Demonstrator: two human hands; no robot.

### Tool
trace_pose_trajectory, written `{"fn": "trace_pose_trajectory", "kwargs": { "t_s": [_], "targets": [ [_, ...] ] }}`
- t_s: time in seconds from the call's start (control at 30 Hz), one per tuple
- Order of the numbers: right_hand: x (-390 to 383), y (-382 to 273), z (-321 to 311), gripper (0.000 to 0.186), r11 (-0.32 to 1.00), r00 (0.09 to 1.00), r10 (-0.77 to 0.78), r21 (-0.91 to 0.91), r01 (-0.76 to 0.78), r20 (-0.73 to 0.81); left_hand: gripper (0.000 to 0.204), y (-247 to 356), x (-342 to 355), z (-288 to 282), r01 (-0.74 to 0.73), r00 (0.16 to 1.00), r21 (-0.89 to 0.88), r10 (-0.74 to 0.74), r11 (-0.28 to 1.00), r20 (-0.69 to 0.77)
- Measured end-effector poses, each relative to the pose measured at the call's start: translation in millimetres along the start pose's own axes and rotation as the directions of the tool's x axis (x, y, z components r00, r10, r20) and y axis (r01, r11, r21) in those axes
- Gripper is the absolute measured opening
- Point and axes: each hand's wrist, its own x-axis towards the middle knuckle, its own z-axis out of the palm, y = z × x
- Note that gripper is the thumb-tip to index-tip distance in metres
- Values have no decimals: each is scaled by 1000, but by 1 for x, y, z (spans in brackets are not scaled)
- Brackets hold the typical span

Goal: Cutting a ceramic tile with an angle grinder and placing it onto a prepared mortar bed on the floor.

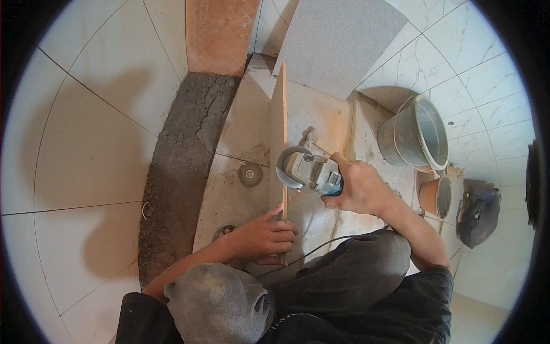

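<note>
A long tile [284,114] stands on edge between my knees, its thin orange-brown edge facing up. My left hand [264,236] is closed around its near end, fingers over the edge. My right hand [364,186] grips the body of an angle grinder [314,171]. The grinder's disc [286,166] sits against the tile's upper edge, around its middle. Small bright specks show just below the disc. Behind the grinder head, a side handle sticks out toward the far side, away from both hands.
A grey bucket [409,135] tilts at the right, with a small orange pot [435,196] and a dark plastic bag [479,215] nearby. A grey sheet-like tile [338,43] leans at the back. Rough mortar [183,143] runs along the left. A round disc [250,174] lies on the floor; a black cord [315,250] passes by my knee.
</note>
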Motion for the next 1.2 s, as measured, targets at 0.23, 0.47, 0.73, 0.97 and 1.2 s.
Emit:
{"fn": "trace_pose_trajectory", "kwargs": {
  "t_s": [0.23,0.47,0.73,0.97,1.2],
  "targets": [
    [5,1,-1,63,1000,1000,15,-7,-15,1,33,-1,0,2,-4,1000,35,4,999,6],
    [11,-7,-8,57,998,998,59,-23,-58,10,36,-1,-1,1,11,999,15,-12,1000,38],
    [18,0,-5,61,999,999,33,-2,-33,-21,38,0,-2,1,21,998,-3,-21,1000,53],
    [26,3,-5,63,1000,998,30,-8,-30,-55,35,0,-3,1,11,999,22,-12,1000,31],
    [35,-3,-11,62,1000,995,25,8,-24,-96,36,2,-1,-1,15,1000,6,-15,1000,2]
  ]
}}
